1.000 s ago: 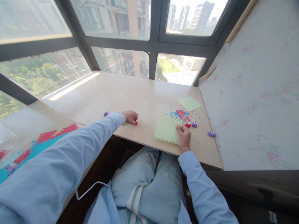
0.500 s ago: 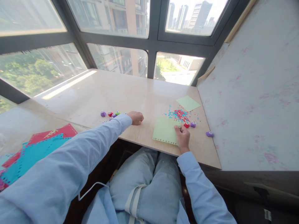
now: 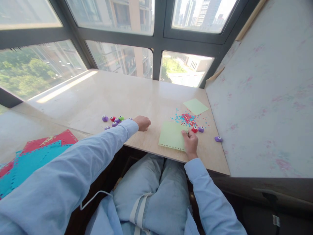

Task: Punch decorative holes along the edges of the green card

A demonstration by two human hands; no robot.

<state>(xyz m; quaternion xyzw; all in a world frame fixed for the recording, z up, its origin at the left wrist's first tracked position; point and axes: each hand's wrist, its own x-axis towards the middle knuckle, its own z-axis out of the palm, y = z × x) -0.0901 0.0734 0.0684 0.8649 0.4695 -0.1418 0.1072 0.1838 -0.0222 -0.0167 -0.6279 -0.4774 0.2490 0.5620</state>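
Note:
A light green sheet of paper lies near the table's front edge, with a row of small punched holes along its lower side. My right hand grips its right edge, thumb on top; whatever is under the fingers is hidden. To the left of the sheet, my left hand rests on the table, fingers curled closed, their contents out of sight. Just beyond the right hand are a red craft punch and a purple craft punch. Several more small punches sit beside my left forearm.
Red and blue paper bits are scattered behind the sheet. Another green sheet lies farther back. A lone purple punch stands by the wall. Punched red and blue sheets are piled at the left of the table.
The view has shifted slightly, so the table items appear a little to the left. Both hands keep nearly the same pose and place.

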